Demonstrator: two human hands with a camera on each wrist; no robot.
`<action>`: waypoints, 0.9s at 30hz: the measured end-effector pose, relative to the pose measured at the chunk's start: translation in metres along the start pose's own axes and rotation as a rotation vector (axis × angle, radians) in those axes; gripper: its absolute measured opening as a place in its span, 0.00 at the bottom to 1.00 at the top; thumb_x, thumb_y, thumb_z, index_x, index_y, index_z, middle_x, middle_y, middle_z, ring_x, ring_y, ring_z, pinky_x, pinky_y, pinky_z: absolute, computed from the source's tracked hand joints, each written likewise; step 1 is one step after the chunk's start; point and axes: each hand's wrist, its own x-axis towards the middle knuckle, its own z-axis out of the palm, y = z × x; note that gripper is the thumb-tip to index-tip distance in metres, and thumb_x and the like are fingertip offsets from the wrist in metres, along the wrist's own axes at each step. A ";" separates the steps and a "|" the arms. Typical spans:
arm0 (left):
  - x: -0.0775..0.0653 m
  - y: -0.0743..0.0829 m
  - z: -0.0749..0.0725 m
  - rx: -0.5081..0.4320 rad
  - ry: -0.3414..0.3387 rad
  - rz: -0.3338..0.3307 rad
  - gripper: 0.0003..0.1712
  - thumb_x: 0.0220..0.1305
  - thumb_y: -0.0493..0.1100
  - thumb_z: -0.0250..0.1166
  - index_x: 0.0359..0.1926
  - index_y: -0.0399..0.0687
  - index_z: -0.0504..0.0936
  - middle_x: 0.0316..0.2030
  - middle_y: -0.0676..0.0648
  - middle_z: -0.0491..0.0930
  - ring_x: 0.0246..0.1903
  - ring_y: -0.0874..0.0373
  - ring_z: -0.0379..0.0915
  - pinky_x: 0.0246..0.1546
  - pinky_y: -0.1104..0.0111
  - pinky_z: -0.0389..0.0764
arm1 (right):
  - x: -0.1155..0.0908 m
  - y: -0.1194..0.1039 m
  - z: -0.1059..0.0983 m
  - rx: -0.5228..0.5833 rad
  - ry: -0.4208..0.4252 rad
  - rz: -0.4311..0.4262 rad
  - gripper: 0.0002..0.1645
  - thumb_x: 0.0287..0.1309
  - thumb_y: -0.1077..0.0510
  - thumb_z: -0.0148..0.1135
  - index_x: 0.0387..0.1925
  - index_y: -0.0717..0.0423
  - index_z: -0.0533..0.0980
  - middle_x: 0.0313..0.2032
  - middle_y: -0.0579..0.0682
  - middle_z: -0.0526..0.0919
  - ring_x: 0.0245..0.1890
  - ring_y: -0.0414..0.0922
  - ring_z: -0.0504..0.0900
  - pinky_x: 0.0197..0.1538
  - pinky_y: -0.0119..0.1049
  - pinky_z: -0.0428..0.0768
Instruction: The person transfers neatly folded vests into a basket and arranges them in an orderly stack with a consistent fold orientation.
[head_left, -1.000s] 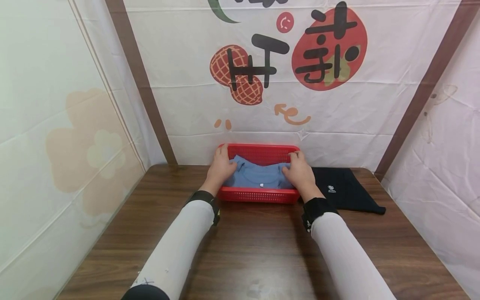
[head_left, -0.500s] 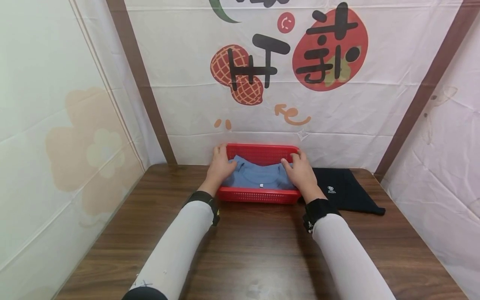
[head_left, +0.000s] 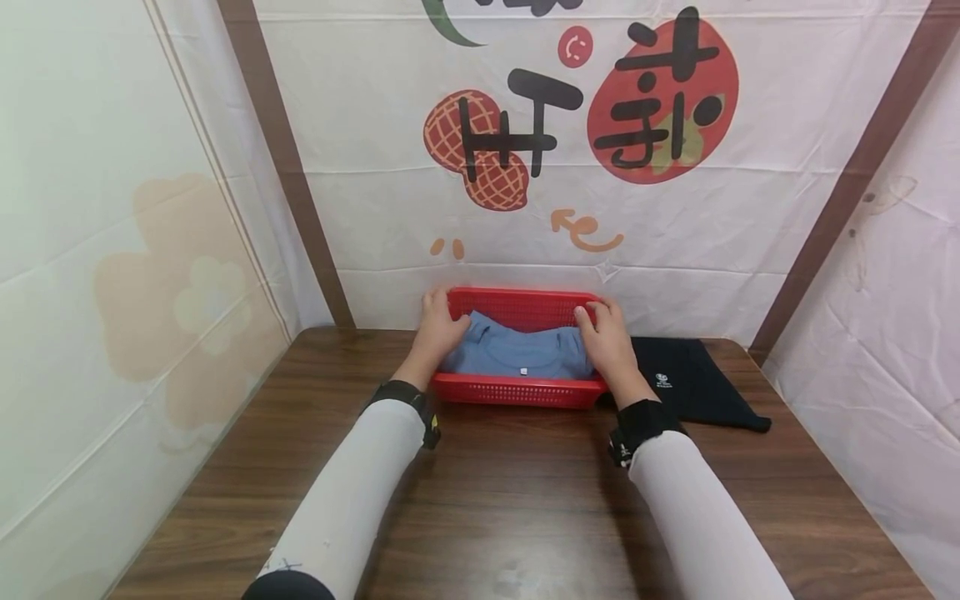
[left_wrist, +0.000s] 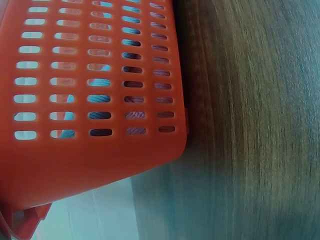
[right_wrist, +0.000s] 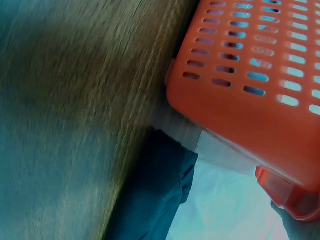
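A red plastic basket [head_left: 517,392] with slotted walls stands at the back of the wooden table, against the fabric wall. Inside it lies a folded light-blue T-shirt [head_left: 517,350], neckline and small white label facing up. My left hand [head_left: 438,333] grips the basket's left end, thumb over the inner side and fingers outside the rim. At the opposite end my right hand [head_left: 611,342] holds the rim the same way. The left wrist view is filled by the basket's slotted wall [left_wrist: 95,155]. In the right wrist view a fingertip [right_wrist: 300,225] shows by the basket's handle.
A folded black garment [head_left: 690,379] with a small white print lies on the table, just right of the basket. Brown wooden table [head_left: 510,500] stretches in front. White printed fabric [head_left: 375,208] encloses the back and both sides.
My right hand has loosened from the shirt and shifted slightly right onto the basket's right rim. My left hand has moved slightly outward to the left rim. The shirt stays in the basket.
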 end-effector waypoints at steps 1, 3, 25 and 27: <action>0.000 0.000 0.000 -0.006 -0.005 -0.001 0.39 0.65 0.45 0.65 0.73 0.47 0.60 0.70 0.41 0.57 0.66 0.42 0.66 0.63 0.46 0.74 | -0.001 0.000 0.000 0.016 0.022 -0.012 0.39 0.76 0.34 0.42 0.70 0.59 0.68 0.75 0.58 0.59 0.74 0.57 0.62 0.74 0.58 0.61; 0.001 0.000 -0.001 -0.043 -0.014 -0.005 0.38 0.65 0.45 0.65 0.73 0.46 0.62 0.69 0.40 0.59 0.66 0.42 0.66 0.63 0.48 0.75 | -0.001 -0.001 0.000 0.050 0.079 -0.042 0.37 0.76 0.35 0.43 0.68 0.58 0.70 0.73 0.56 0.62 0.73 0.55 0.64 0.73 0.56 0.63; -0.043 0.049 0.006 -0.244 -0.057 0.155 0.24 0.71 0.48 0.64 0.65 0.53 0.73 0.61 0.49 0.75 0.60 0.55 0.73 0.57 0.56 0.80 | -0.029 0.002 -0.051 0.081 0.219 -0.121 0.27 0.77 0.42 0.48 0.64 0.55 0.74 0.66 0.57 0.72 0.66 0.56 0.72 0.66 0.58 0.72; -0.056 0.058 0.012 -0.201 -0.054 0.212 0.25 0.69 0.47 0.65 0.65 0.54 0.74 0.61 0.50 0.74 0.60 0.56 0.72 0.56 0.57 0.81 | -0.036 0.006 -0.058 0.069 0.222 -0.123 0.27 0.77 0.43 0.49 0.64 0.57 0.74 0.66 0.58 0.72 0.66 0.56 0.71 0.65 0.59 0.71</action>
